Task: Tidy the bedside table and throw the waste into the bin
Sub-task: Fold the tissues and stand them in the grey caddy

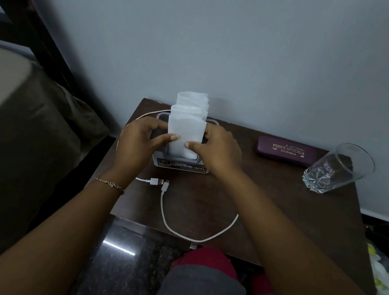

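Note:
A stack of folded white napkins (pixel 187 120) stands upright in a grey holder (pixel 180 165) at the back left of the dark wooden bedside table (pixel 278 203). My left hand (pixel 139 142) grips the napkins from the left, thumb on their front. My right hand (pixel 217 149) grips them from the right, thumb also on the front. A white charging cable (pixel 170 218) loops across the table's front, its two plugs lying just below the holder.
A purple spectacle case (pixel 287 151) lies at the back right. A clear cut-glass tumbler (pixel 338 168) stands at the right edge. A bed (pixel 13 118) is on the left. A bag with yellow-white contents (pixel 382 279) sits lower right. My knee (pixel 203 264) is near the table's front.

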The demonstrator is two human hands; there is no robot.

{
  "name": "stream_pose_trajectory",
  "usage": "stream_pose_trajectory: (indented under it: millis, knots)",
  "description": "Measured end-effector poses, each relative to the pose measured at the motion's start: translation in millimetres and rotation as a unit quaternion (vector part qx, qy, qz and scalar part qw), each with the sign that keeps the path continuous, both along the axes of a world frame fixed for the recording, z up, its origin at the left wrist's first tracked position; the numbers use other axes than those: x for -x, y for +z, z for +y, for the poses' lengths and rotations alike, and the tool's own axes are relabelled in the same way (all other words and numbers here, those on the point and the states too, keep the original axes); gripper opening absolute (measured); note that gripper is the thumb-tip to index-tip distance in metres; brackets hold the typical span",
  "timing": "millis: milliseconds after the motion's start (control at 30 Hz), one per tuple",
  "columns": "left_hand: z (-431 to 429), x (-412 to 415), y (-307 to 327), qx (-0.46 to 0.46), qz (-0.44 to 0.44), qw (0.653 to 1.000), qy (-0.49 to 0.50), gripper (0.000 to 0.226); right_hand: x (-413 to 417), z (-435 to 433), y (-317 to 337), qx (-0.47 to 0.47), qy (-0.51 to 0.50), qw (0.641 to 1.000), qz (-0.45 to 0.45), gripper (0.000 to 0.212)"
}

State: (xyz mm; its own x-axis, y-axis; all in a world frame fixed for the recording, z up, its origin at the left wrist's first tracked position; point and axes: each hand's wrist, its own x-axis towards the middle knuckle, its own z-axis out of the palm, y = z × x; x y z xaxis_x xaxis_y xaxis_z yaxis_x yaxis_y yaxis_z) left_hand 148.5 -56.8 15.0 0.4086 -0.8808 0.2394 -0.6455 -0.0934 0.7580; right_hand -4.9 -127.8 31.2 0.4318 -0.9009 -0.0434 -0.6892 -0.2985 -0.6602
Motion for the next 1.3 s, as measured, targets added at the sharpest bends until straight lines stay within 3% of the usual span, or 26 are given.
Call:
stream_pose_trajectory:
  millis: [200,533,733,833,933,1000,1100,1300]
  knots:
    - [-3,-1,-3,0.021,-0.058,0.998,0.008,0.023,7,1,-2,-0.015,0.004,1.000,-0.017,0.042]
    - [1,3,-10,0.007,-0.045,0.998,0.045,0.019,9,4,0,-0.009,0.013,1.000,-0.017,0.034]
    - [2,3,-10,0.012,-0.032,0.999,0.029,0.018,9,0,-4,-0.025,-0.023,0.996,-0.088,0.023]
    - [5,2,-15,0.018,0.009,0.999,0.031,0.018,7,1,-8,-0.032,-0.029,0.990,-0.137,0.027]
    - [14,5,-18,0.049,0.122,0.988,0.076,0.021,13,4,-10,0.004,-0.106,0.960,-0.259,0.022]
    - [13,7,-18,0.065,0.176,0.978,0.095,0.024,17,7,-12,0.027,-0.149,0.942,-0.299,0.029]
    - [4,10,-18,0.058,0.172,0.978,0.099,0.039,15,11,-20,-0.047,-0.126,0.952,-0.275,0.049]
    - [-13,11,-26,0.017,0.125,0.989,0.074,0.039,-2,16,-47,-0.040,-0.106,0.959,-0.261,0.042]
